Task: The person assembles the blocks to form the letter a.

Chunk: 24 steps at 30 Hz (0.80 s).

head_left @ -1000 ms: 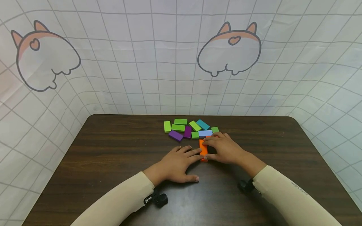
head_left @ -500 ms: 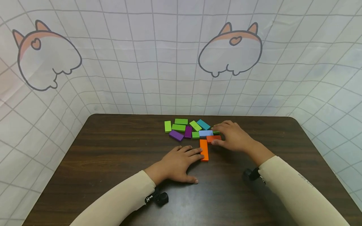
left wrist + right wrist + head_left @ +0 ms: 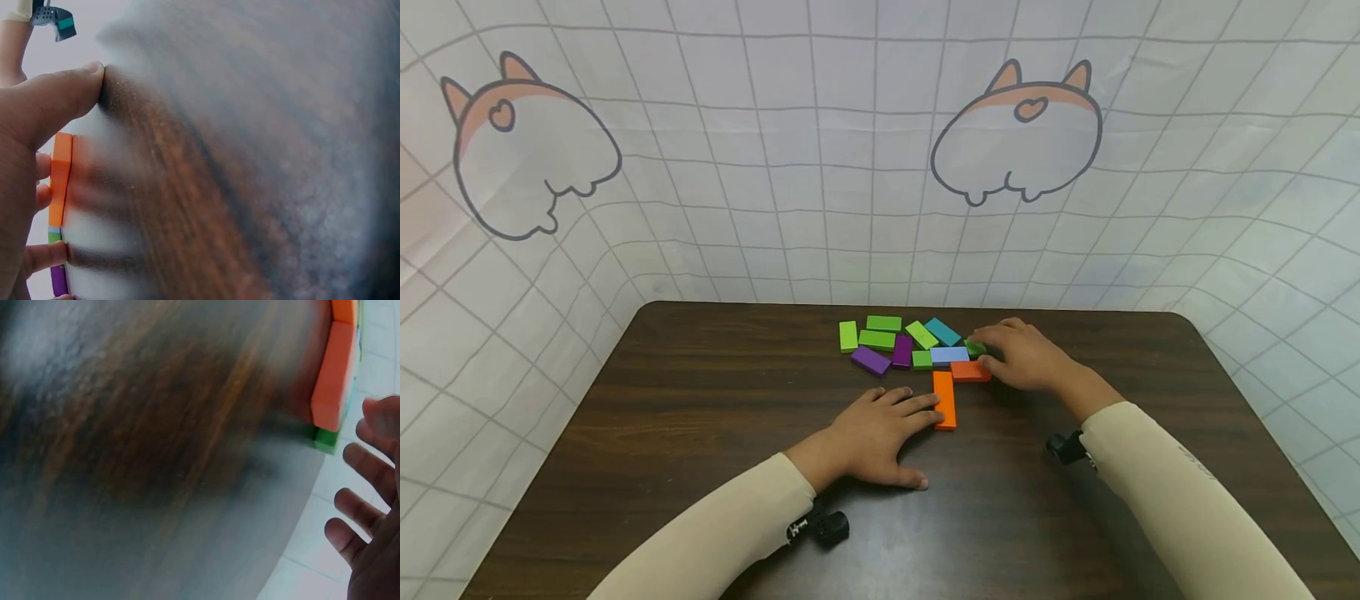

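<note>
Currently, left hand [image 3: 876, 437]: fingers spread, touching orange block [image 3: 948, 402], presumably steadying; right hand [image 3: 1022, 354]: fingers apart, red block [image 3: 970, 372] beside thumb.

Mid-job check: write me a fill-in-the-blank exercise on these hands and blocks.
The left hand touches the orange block with its fingers, not its ____.
The right hand is closer than the ____ hand to the red-orange block.
One small green block lies ____ the dark purple block and the light blue block.
Missing words: thumb; left; between.

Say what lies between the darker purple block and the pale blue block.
The head view shows one short green block there.
</note>
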Tool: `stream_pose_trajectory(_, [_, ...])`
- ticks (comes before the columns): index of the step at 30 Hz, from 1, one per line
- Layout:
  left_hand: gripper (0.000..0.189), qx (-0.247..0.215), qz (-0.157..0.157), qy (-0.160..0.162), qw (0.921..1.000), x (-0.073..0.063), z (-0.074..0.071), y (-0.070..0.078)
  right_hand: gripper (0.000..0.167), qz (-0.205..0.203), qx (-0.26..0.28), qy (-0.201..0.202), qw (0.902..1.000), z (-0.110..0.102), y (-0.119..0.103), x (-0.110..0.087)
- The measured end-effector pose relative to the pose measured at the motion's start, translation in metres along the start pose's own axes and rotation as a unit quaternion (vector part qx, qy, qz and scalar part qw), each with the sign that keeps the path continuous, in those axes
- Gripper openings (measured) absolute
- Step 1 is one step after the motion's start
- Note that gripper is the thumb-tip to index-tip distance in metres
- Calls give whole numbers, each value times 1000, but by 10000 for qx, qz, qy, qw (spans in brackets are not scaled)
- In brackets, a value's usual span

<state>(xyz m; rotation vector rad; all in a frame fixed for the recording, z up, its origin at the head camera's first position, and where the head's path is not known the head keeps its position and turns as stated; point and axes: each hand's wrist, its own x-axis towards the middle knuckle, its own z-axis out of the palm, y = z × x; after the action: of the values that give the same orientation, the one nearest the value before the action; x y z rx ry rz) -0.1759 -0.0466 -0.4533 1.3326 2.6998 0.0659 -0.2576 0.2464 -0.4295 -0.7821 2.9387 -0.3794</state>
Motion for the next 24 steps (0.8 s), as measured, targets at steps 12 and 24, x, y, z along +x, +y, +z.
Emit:
stream_pose_trajectory(12, [92, 56, -27, -5, 10000, 0, 3, 0, 37, -133, -326, 130, 9993, 5, 12, -5])
stream_pose_trajectory(24, [92, 104, -26, -48, 9999, 0, 0, 1, 35, 14, -339, 210, 9992, 8, 20, -9])
